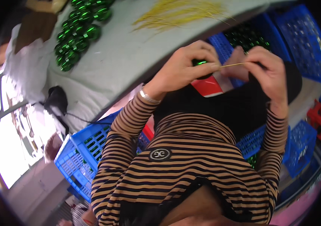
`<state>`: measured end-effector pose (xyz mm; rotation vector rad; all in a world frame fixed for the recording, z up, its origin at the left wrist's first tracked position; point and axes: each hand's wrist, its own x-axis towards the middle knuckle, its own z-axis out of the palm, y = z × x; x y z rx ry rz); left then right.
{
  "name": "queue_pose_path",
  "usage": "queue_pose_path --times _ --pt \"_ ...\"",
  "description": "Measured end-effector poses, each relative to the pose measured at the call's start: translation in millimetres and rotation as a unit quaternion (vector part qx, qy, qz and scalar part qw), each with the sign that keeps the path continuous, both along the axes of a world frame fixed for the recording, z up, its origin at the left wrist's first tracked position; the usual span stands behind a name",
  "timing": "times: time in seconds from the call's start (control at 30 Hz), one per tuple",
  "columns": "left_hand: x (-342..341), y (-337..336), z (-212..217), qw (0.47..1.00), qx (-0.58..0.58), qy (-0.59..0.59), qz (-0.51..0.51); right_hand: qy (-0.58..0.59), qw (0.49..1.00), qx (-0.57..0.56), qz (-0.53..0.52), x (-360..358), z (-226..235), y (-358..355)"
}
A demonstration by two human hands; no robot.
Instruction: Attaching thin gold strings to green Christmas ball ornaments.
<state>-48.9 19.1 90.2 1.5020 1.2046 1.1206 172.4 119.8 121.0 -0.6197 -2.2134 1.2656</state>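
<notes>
Over my lap, my left hand (187, 66) is closed round a shiny green ball ornament (201, 63), mostly hidden by the fingers. Its thumb and fingertips also pinch one end of a thin yellow string (233, 65). The string runs taut and nearly level across to my right hand (268, 73), whose thumb and forefinger are closed on the other end. Whether the string is fixed to the ornament cannot be seen. A red and white piece (208, 86) shows on the dark cloth below my left hand.
On the pale-covered table (122, 49) lie green ball ornaments (79, 43), loose yellow strings (179, 15) and a black object (56, 98) with a cable. Blue crates (305, 41) stand at right, one holding green balls (245, 37); another blue crate (73, 165) is at left. A red stool (318, 117) stands far right.
</notes>
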Motion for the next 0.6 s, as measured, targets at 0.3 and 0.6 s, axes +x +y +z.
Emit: queue_pose_path --times 0.3,0.6 --pt "-185.0 34.7 21.8 0.766 0.220 0.421 0.433 0.015 0.944 0.066 -0.322 54.0 13.8 89.2" --pt "-215.5 33.7 -1.6 0.741 0.087 0.546 0.382 0.002 0.983 0.183 0.006 -130.1 -29.4 49.4"
